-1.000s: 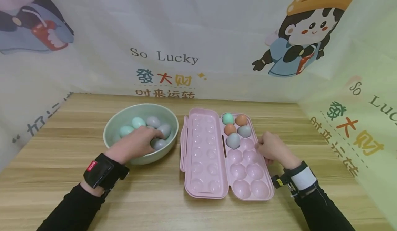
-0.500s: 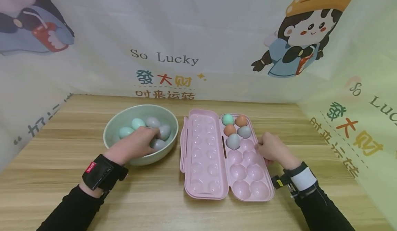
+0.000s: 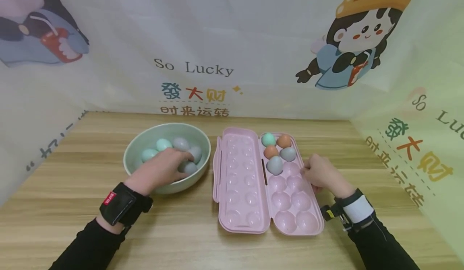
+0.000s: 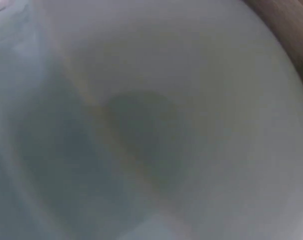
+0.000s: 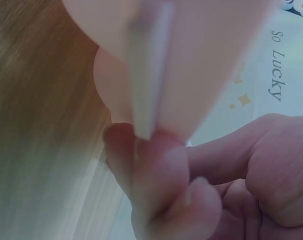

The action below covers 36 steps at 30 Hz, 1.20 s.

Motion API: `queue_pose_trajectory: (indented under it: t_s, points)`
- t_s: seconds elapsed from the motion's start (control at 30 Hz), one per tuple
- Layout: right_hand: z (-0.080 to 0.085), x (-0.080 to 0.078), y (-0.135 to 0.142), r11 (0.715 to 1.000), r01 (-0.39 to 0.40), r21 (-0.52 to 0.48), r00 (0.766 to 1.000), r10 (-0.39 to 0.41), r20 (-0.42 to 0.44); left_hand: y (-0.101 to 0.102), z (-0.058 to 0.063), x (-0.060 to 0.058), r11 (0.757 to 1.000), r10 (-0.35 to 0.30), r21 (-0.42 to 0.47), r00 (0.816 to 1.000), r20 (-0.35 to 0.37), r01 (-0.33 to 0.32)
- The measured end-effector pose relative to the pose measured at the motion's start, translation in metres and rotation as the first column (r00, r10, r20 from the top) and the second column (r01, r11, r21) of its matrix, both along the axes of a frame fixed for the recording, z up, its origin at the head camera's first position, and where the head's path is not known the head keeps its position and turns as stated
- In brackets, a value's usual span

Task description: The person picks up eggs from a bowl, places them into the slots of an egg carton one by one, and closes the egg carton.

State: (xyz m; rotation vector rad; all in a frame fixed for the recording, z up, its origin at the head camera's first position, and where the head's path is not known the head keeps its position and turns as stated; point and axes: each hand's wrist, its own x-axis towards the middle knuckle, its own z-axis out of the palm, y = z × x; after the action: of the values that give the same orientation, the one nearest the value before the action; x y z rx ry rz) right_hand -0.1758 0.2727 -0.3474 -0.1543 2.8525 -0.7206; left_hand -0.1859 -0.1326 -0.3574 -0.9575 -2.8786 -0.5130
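Note:
My left hand (image 3: pixel 161 167) reaches over the near rim of a pale green bowl (image 3: pixel 135 149), its thumb and fingers round a grey egg (image 3: pixel 188 167). More grey eggs and mint-green eggs (image 3: pixel 164 144) lie about it; the hand hides part of the bowl's inside. A pink egg carton (image 3: pixel 242 217) lies spread out to the right of the bowl. In its right half sit several eggs, among them a brown egg (image 3: pixel 284 141). My right hand (image 3: pixel 323 173) pinches the carton's right edge, its curled fingers (image 5: pixel 161 175) close up in the right wrist view.
The wooden table (image 3: pixel 174 229) carries everything. A printed cloth (image 3: pixel 268 60) hangs behind and along both sides. Bare cups (image 3: pixel 284 221) fill the carton's near right part. The blurred bowl wall (image 4: pixel 231 125) fills most of the left wrist view.
The whole head view has shifted slightly. Both hands keep their places at the bowl and carton, and the eggs in the carton stay as they were.

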Motion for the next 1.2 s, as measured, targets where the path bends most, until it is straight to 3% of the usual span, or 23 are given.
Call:
queue_pose_trajectory:
  t_s: [0.5,1.2]
  points:
    - [-0.0040,0.0011,-0.0001,1.000,-0.010,0.004,1.000,0.010,-0.005,0.0004,-0.0031,0.0047,0.999,-0.015,-0.028,1.000,-0.006,0.015]
    - [-0.0031,-0.0006,0.0021,1.000,0.010,0.012,1.000,-0.010,0.007,0.0043,-0.0053,-0.0012,1.000,0.017,0.010,1.000,-0.007,-0.017]
